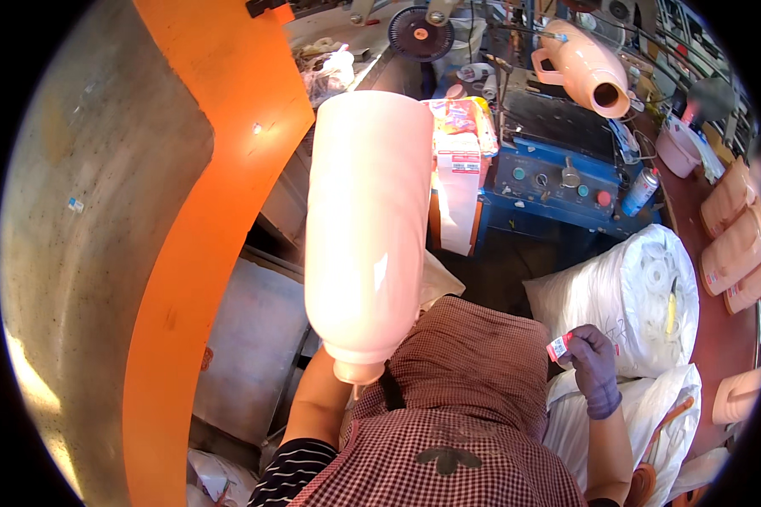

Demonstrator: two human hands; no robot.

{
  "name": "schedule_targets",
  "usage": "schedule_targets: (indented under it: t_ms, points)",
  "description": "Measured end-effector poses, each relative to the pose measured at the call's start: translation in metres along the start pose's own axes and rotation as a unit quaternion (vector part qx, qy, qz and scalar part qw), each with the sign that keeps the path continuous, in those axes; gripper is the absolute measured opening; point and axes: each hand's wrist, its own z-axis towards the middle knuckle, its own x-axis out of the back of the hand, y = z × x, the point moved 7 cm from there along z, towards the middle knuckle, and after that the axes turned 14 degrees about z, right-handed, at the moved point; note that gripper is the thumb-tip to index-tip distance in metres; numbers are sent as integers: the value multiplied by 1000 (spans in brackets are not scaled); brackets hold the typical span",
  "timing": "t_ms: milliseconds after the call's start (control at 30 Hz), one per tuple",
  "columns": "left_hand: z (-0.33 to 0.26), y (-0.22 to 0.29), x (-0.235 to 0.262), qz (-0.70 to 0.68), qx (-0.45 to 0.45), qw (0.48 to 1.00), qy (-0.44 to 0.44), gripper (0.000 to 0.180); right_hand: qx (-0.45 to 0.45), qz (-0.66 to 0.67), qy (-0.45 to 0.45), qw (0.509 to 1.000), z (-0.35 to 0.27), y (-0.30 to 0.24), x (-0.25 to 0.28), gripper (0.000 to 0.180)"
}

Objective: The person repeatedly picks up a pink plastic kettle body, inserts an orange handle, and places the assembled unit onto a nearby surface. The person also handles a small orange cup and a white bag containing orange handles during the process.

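A large, glossy pink bottle (368, 220) is raised in front of me, its broad base up and its narrow neck pointing down toward my apron. My left forearm (317, 393) runs up behind it and holds it up, with the left hand and its fingers hidden by the bottle. Out to the right, my right hand (594, 363), in a purple-grey glove, pinches a small red-and-white label (558, 346) between the fingertips. The label is apart from the bottle.
An orange-edged metal machine part (271, 101) curves along my left. Ahead stands a blue machine (550, 182) with knobs, and a pink jug (582, 68) lies above it. A white-and-red box (459, 194) is beside that. White plastic sacks (600, 279) and pink containers (731, 253) line the right.
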Motion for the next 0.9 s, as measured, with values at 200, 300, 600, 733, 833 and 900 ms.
schedule_targets:
  t_ms: [200,300,600,733,833,900]
  points:
    - [-49,10,16,30,8,999,-10,36,3,1,10,1000,5,6,11,12]
    - [-48,11,15,45,10,999,-14,36,2,21,4,1000,3,4,8,11]
    - [-17,38,14,374,48,924,-63,38,-5,13,9,1000,9,2,11,15]
    - [-26,58,17,527,0,844,-103,39,-33,9,-1,999,14,12,9,16]
    - [-18,49,23,523,15,847,-98,43,-18,7,25,1000,14,14,15,15]
    - [-9,51,11,553,40,824,-117,41,7,13,37,999,11,10,22,15]
